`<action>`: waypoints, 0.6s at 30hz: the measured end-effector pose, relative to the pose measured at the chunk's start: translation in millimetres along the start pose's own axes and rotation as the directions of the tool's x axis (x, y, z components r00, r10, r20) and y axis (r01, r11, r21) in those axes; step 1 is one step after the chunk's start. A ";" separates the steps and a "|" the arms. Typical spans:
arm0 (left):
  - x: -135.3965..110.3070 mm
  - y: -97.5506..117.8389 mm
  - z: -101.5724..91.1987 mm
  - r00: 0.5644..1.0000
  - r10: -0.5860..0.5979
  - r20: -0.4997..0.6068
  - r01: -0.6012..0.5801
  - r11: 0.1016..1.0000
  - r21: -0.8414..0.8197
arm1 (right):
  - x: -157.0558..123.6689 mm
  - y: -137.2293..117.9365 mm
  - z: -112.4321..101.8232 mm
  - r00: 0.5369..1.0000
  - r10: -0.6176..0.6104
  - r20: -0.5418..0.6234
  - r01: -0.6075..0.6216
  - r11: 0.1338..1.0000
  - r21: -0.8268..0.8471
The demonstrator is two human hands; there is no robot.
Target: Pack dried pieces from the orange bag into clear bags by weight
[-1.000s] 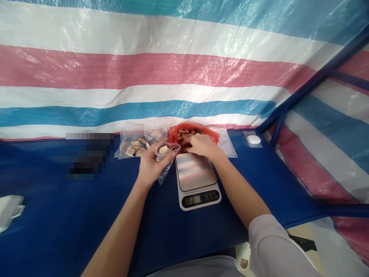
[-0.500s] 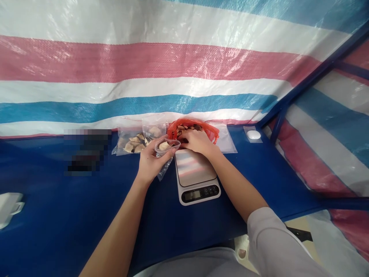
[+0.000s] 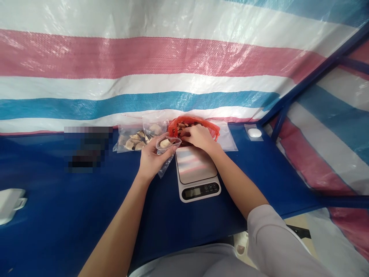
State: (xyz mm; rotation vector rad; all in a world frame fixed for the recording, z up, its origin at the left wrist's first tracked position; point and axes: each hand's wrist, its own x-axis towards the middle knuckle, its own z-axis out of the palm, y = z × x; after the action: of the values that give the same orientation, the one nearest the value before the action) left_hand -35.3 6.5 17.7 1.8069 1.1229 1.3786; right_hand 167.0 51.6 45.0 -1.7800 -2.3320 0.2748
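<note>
A clear plastic bag (image 3: 165,166) is held mouth-open by the left hand (image 3: 151,157), thumb and fingers around its rim. The right hand (image 3: 199,137) is half curled into a red plastic bag (image 3: 215,130), its grip hidden; brown slices (image 3: 182,125) could be spilled if the clear mouth were squeezed.

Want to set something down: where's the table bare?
Bare: the blue table between the white object at far left and the left forearm; also between the right forearm and white oval object. Crowded: back middle, where clear bags, red bag, left hand, right hand and scale bunch.
</note>
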 end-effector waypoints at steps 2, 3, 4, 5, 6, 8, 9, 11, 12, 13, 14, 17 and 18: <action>-0.3 -1.6 0.3 1.000 0.002 -0.002 -0.002 1.000 0.000 | 0.1 0.4 0.4 1.000 -0.007 -0.015 0.007 1.000 0.018; -0.4 -2.5 0.5 1.000 0.003 -0.004 -0.003 1.000 0.002 | 0.1 1.0 0.7 1.000 -0.011 -0.028 0.012 0.999 0.031; -0.6 -3.5 0.6 1.000 0.002 -0.005 -0.002 1.000 0.005 | 0.1 1.8 0.8 0.999 -0.016 -0.043 0.018 0.999 0.048; -0.7 -4.3 0.7 1.000 0.003 -0.007 -0.003 1.000 0.009 | 0.1 3.0 0.6 0.998 -0.018 -0.062 0.023 0.997 0.072; -0.9 -5.1 0.7 1.000 0.002 -0.009 -0.002 1.000 0.013 | 0.0 4.4 -0.1 0.996 -0.020 -0.082 0.029 0.994 0.104; -1.3 -6.1 0.4 1.000 -0.005 -0.011 0.005 1.000 0.012 | -0.7 7.3 -4.1 0.992 -0.035 -0.119 0.058 0.978 0.199; -1.5 -6.4 0.2 1.000 -0.009 -0.007 0.009 1.000 0.006 | -1.6 8.4 -7.5 0.990 -0.047 -0.136 0.081 0.962 0.261; -2.0 -6.6 -0.1 1.000 -0.011 0.014 0.011 1.000 -0.007 | -4.8 8.7 -16.7 0.983 -0.076 -0.165 0.136 0.910 0.391; -2.2 -6.5 -0.2 1.000 -0.012 0.025 0.012 1.000 -0.012 | -7.2 7.7 -22.1 0.980 -0.092 -0.177 0.164 0.878 0.449; -2.4 -6.3 -0.2 0.999 -0.014 0.036 0.015 1.000 -0.012 | -9.9 5.7 -27.5 0.977 -0.106 -0.187 0.187 0.848 0.495; -2.7 -6.1 0.0 0.999 -0.020 0.042 0.020 1.000 -0.008 | -13.0 3.0 -32.6 0.973 -0.125 -0.195 0.211 0.824 0.526; -3.8 -5.7 1.8 0.997 -0.047 0.056 0.047 0.999 0.003 | -21.2 -8.1 -43.2 0.960 -0.195 -0.202 0.276 0.789 0.549; -4.3 -5.7 2.6 0.997 -0.047 0.065 0.047 0.999 0.001 | -23.0 -12.0 -44.7 0.956 -0.221 -0.192 0.292 0.790 0.540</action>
State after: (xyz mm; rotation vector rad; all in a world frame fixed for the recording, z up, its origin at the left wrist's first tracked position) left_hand -34.7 5.4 10.2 1.8004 1.1242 1.2843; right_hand 173.6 27.6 90.3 -1.1450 -2.0734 0.7084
